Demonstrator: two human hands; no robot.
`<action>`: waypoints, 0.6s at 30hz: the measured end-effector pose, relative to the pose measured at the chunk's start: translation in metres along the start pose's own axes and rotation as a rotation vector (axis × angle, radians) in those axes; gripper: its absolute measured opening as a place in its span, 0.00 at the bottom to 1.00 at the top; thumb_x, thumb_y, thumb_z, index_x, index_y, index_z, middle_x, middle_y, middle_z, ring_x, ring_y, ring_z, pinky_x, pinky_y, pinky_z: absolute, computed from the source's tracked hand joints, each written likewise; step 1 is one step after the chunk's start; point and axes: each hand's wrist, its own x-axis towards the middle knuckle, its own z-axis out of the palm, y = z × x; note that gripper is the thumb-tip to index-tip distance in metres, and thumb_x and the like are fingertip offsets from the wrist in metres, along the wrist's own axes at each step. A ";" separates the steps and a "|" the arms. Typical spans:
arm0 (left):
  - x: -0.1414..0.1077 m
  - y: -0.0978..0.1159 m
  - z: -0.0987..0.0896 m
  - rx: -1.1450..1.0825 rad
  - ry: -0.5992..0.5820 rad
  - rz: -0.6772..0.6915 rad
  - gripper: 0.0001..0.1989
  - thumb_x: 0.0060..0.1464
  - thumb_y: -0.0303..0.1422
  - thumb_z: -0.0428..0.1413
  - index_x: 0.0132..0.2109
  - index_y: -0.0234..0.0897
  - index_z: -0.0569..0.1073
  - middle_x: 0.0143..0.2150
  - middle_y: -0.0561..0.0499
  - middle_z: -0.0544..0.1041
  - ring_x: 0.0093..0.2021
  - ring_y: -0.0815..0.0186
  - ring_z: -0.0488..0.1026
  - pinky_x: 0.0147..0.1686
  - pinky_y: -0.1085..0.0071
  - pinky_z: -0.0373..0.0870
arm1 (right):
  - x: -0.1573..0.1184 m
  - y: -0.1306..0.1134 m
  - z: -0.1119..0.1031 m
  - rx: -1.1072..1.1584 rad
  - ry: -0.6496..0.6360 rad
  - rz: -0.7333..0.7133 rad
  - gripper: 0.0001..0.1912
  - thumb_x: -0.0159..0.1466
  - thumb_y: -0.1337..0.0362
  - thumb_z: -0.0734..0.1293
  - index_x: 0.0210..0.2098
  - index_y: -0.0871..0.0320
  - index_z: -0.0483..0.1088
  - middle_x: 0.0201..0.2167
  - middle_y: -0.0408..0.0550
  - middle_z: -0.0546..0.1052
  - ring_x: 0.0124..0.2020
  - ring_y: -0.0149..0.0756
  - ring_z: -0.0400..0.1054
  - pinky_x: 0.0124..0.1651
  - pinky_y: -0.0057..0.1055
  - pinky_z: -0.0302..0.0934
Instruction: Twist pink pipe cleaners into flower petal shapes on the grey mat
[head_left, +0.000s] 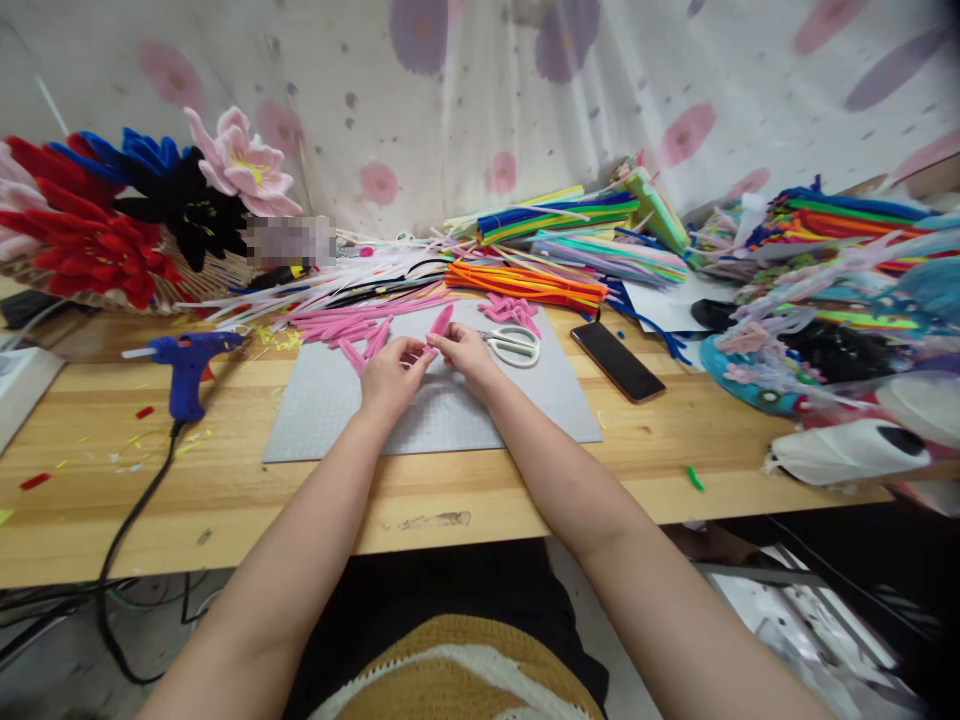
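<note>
Above the grey cutting mat (322,425), my left hand (390,380) and my right hand (466,355) meet, both with closed fingertips on a folded pink pipe cleaner (441,320). Its upper end sticks up above the fingers; the lower part is mostly hidden by them. Bent pink pipe cleaner pieces (365,345) lie just left of my left hand, beside a bundle of straight ones. More pink pieces (511,312) are piled beyond my right hand. Scissors with white handles (517,347) rest on the mat by my right hand, their blades partly hidden.
A blue glue gun (187,370) stands at left, its cord hanging over the table edge. A phone (619,362) lies right of the mat. Orange pipe cleaners (525,285) and other bundles line the back. Fuzzy flowers (240,165) stand back left; a white roll (847,452) lies right.
</note>
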 end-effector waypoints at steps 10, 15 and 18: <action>0.006 -0.004 0.006 -0.489 -0.002 -0.272 0.07 0.46 0.35 0.56 0.29 0.35 0.71 0.26 0.49 0.75 0.28 0.65 0.73 0.31 0.69 0.68 | -0.004 -0.003 0.003 0.053 -0.064 -0.014 0.22 0.41 0.49 0.71 0.24 0.60 0.63 0.18 0.36 0.65 0.16 0.21 0.53 0.20 0.24 0.47; 0.011 0.001 -0.003 -0.884 -0.128 -0.607 0.09 0.36 0.29 0.61 0.29 0.33 0.70 0.25 0.51 0.75 0.24 0.71 0.72 0.28 0.72 0.71 | -0.006 -0.006 0.003 0.133 -0.136 -0.033 0.22 0.41 0.50 0.71 0.24 0.60 0.62 0.17 0.36 0.64 0.16 0.20 0.52 0.20 0.24 0.46; 0.011 0.002 -0.008 -0.963 -0.200 -0.646 0.10 0.38 0.26 0.60 0.32 0.33 0.70 0.25 0.51 0.75 0.23 0.73 0.71 0.28 0.73 0.72 | -0.007 -0.007 0.000 0.164 -0.193 -0.016 0.21 0.43 0.51 0.71 0.23 0.59 0.61 0.16 0.34 0.61 0.16 0.20 0.51 0.20 0.23 0.45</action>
